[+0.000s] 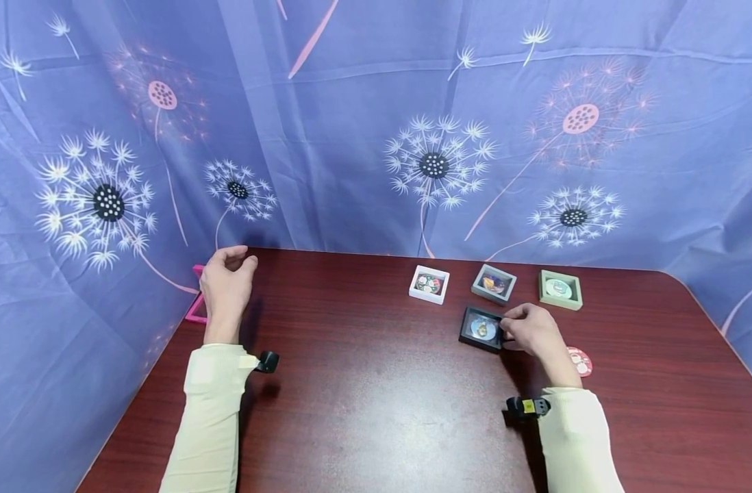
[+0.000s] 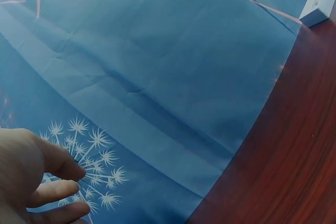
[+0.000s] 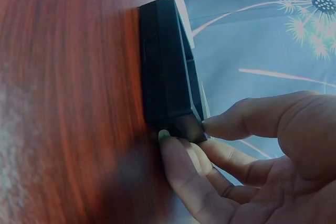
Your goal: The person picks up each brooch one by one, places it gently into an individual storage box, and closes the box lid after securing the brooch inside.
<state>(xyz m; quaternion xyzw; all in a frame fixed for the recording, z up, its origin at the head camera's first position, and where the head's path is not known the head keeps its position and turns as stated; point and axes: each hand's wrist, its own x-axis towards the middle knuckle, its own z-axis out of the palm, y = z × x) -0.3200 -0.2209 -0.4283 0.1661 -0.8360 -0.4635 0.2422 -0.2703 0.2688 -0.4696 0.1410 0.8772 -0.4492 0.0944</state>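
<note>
My right hand (image 1: pixel 531 330) pinches the right edge of a small black display box (image 1: pixel 474 335), which has a round picture piece behind its clear front. In the right wrist view, thumb and fingers grip one end of the black box (image 3: pixel 165 66) at the tabletop. At the table's far left, my left hand (image 1: pixel 227 286) is raised beside a pink frame (image 1: pixel 195 311) and partly covers it. Nothing shows between the loosely bent fingers of the left hand (image 2: pixel 47 177) in the left wrist view.
Behind the black box stand a white box (image 1: pixel 429 299), a grey box (image 1: pixel 492 296) and a green box (image 1: pixel 561 305), each with a round piece inside. A red round piece (image 1: pixel 580 361) lies by my right wrist. Blue dandelion cloth (image 1: pixel 351 171) backs the table.
</note>
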